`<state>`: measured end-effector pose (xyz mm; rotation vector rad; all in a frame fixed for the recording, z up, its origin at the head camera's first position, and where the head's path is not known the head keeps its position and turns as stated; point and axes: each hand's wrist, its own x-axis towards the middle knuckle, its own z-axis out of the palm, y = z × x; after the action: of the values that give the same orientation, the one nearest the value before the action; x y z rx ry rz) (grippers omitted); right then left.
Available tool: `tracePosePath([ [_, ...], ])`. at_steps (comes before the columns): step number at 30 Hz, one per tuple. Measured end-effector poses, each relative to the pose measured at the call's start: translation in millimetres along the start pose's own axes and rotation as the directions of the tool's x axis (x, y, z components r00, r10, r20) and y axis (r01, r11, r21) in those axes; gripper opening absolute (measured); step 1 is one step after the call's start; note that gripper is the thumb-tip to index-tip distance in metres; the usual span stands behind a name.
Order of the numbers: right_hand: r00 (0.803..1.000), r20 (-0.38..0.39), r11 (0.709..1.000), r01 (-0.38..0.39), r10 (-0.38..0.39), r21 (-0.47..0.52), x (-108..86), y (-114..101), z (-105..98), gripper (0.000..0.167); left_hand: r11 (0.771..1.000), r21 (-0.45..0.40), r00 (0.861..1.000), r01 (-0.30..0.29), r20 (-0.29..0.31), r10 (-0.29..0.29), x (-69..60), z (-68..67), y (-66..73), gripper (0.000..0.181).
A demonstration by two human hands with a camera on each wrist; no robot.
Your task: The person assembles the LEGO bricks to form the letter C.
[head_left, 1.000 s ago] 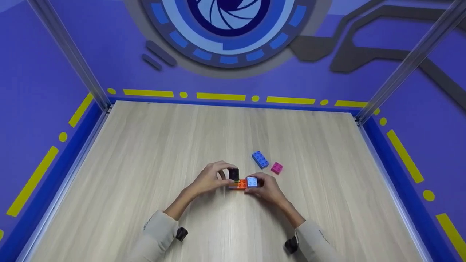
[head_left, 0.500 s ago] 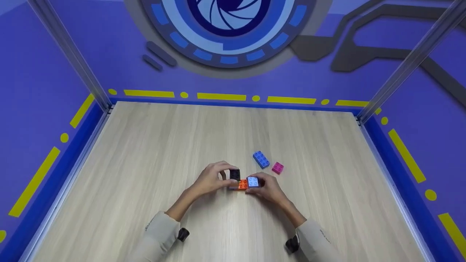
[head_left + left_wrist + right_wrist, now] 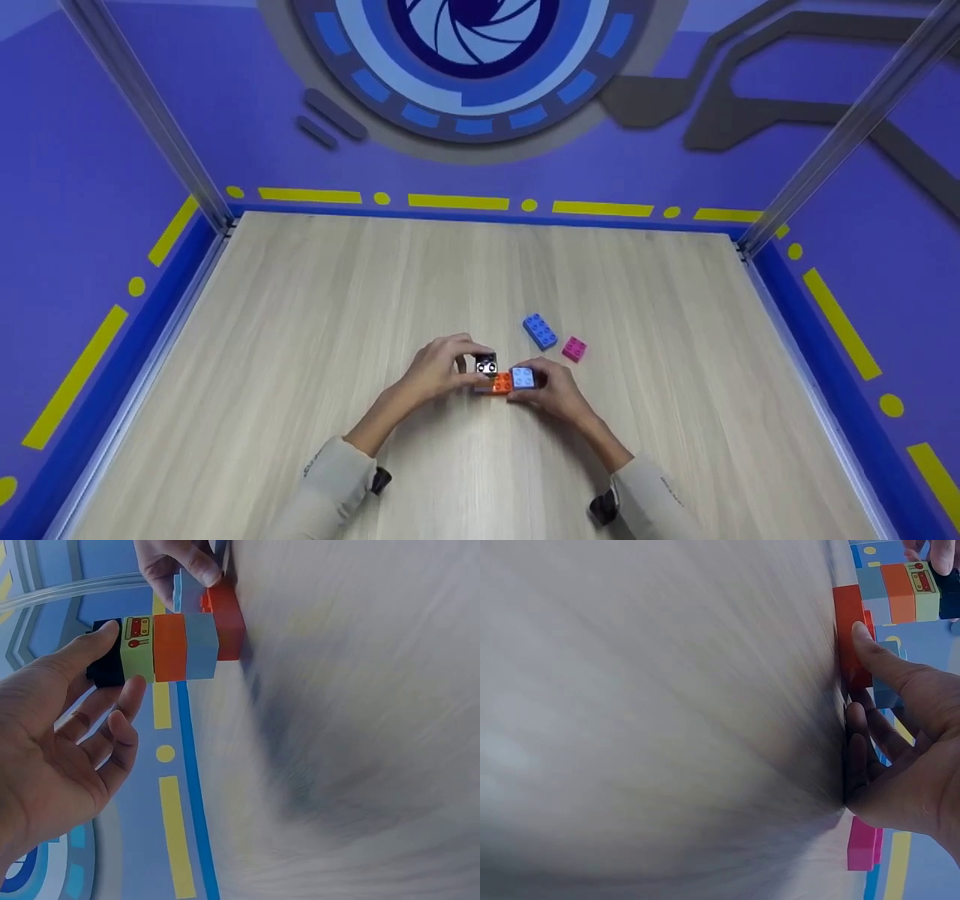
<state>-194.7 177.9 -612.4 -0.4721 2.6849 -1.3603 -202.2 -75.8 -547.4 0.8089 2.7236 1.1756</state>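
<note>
A stack stands on the left end of a long orange-red brick. From the top down it has a black brick, a light green brick with a printed picture, an orange brick and a light blue brick. My left hand pinches the black brick at the top between thumb and fingers. On the base's right end sits another light blue brick. My right hand grips the base there, thumb on its near side; its fingers on the far side are partly hidden.
Beyond the right hand, a blue brick and a smaller pink brick lie loose on the wooden table. Blue printed walls bound the table at the back and both sides.
The black brick has tipped slightly in the left hand, and its studs now catch the light. Both hands keep their hold and place; the whole head view has shifted a little.
</note>
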Motion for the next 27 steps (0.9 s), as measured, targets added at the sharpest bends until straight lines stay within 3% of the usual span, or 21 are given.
tracePosePath([
  [9,1.000,0.007,1.000,0.002,-0.002,0.025,0.1,-1.4,-1.5,0.041,0.997,0.081,0.999,0.020,0.026,-0.022,9.4,-3.2,8.9,0.037],
  [16,1.000,0.001,1.000,0.016,-0.016,0.024,-1.1,0.3,0.0,0.041,0.996,0.073,0.998,0.059,0.010,-0.060,9.3,-0.1,8.0,0.037],
  [27,1.000,-0.007,0.999,-0.010,0.010,0.048,-0.6,-1.9,-0.4,0.043,0.995,0.071,0.997,0.074,0.012,-0.076,7.9,-0.5,6.2,0.040],
])
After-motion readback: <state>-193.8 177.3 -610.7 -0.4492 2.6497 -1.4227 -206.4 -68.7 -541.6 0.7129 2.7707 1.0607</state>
